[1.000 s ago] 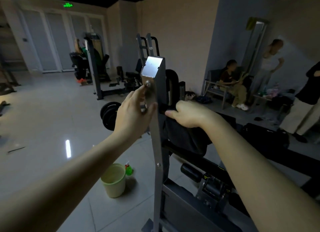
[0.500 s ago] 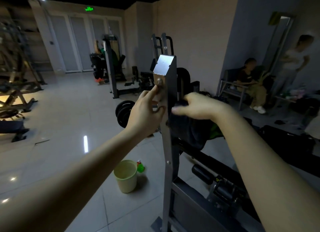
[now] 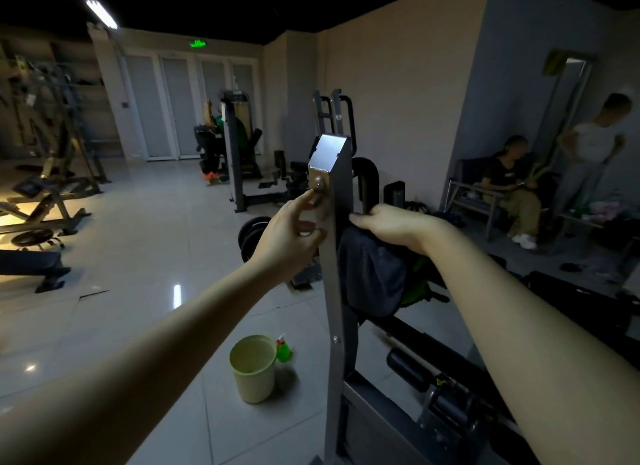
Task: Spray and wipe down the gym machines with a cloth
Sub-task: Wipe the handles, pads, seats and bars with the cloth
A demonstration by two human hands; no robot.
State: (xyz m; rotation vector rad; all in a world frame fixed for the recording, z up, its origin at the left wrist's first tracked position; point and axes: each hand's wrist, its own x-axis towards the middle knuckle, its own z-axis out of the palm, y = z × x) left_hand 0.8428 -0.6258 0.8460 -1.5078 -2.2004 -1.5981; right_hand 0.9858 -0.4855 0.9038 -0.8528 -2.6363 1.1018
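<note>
A grey steel upright post (image 3: pixel 337 242) of a gym machine stands in front of me, with a bolt (image 3: pixel 318 184) near its slanted top. My left hand (image 3: pixel 289 236) holds the post's left edge, its forefinger reaching up to just below the bolt. My right hand (image 3: pixel 394 227) presses a dark cloth (image 3: pixel 372 274) against the post's right side; the cloth hangs down below the hand. A green spray bottle (image 3: pixel 284 348) stands on the floor beside the post's base.
A pale green bucket (image 3: pixel 253 367) sits on the tiled floor next to the spray bottle. Black weight plates (image 3: pixel 252 232) lie behind the post. Other machines (image 3: pixel 239 149) stand at the back and left. One person (image 3: pixel 512 184) sits on a chair at the right; another stands nearby.
The view has swung left and down a little, so post and hands sit further right in frame. My left forefinger has straightened up towards the bolt. My right hand keeps the cloth on the post.
</note>
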